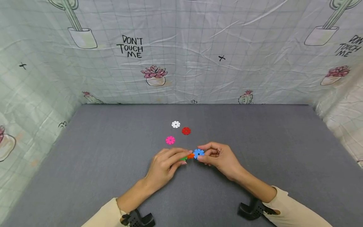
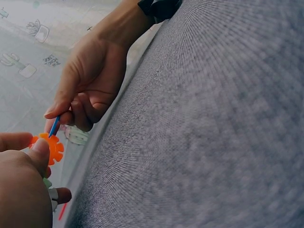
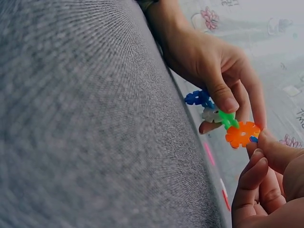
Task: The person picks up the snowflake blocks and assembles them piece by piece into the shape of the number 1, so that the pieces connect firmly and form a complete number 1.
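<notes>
Close together above the grey table, both hands hold small plastic snowflake discs with notched rims. My left hand grips a short chain of joined discs. In the right wrist view this chain has an orange disc, a green disc, a white disc and a dark blue piece, partly hidden by the left thumb and fingers. My right hand pinches a light blue disc between thumb and fingers. Its edge meets the orange disc's rim in the left wrist view, the two discs standing crosswise.
Beyond the hands, a pink disc, a red disc and a loose white disc lie flat on the grey table. A printed cloth hangs behind the table and along its sides. Black devices are strapped to both wrists.
</notes>
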The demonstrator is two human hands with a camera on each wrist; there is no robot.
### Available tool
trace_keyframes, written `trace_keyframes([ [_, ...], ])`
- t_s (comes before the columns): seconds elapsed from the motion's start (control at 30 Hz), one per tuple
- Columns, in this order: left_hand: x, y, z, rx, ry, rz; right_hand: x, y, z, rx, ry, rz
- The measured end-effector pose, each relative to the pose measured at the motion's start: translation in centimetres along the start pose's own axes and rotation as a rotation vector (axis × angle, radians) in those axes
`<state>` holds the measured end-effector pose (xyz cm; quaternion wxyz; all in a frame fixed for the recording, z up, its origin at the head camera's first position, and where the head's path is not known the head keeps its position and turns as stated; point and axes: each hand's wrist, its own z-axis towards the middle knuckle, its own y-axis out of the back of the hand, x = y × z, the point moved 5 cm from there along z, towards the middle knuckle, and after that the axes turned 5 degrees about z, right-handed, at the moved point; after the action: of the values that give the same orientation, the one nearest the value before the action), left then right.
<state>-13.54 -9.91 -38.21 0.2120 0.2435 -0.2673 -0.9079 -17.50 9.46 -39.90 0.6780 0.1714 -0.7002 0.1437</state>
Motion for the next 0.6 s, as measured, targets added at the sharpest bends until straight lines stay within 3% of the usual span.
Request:
trace_keyframes([
  [0.6,-0.17,-0.11,-0.13,0.008,-0.054,0.015,-0.4,-0.17,0.03,0.015,0.002,0.016],
])
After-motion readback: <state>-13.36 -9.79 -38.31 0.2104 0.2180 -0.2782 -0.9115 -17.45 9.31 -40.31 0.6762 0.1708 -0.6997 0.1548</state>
